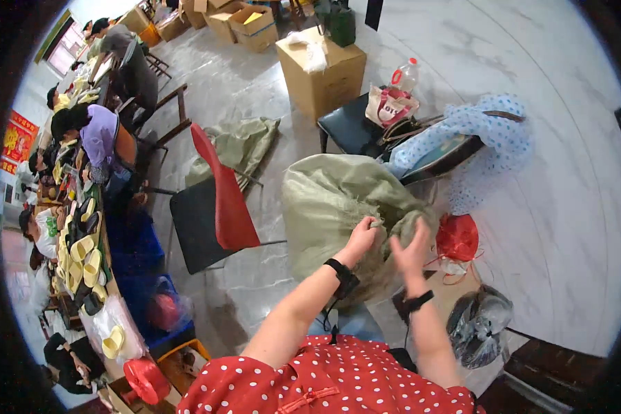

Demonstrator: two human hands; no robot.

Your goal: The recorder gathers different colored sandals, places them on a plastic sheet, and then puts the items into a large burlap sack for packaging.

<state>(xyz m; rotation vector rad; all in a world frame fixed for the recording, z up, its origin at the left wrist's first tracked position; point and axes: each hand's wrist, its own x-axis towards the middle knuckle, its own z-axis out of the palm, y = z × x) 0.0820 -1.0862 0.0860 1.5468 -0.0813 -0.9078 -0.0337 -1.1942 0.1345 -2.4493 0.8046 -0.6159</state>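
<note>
A bulging grey-green woven sack (324, 200) stands in front of me, its frayed mouth bunched up on the right side. My left hand (361, 241) is closed on the gathered edge of the sack. Against the folded cloth at the right of the mouth is my right hand (412, 254), slightly blurred, its thumb and fingers apart. What lies inside the sack is hidden.
A red and black chair (221, 200) stands left, before another green sack (245, 148). Behind are a cardboard box (321, 76) and a black chair holding a bag (390, 105). Red string (457, 238) lies right. Pale shoes (83, 248) cover the left table, where people sit.
</note>
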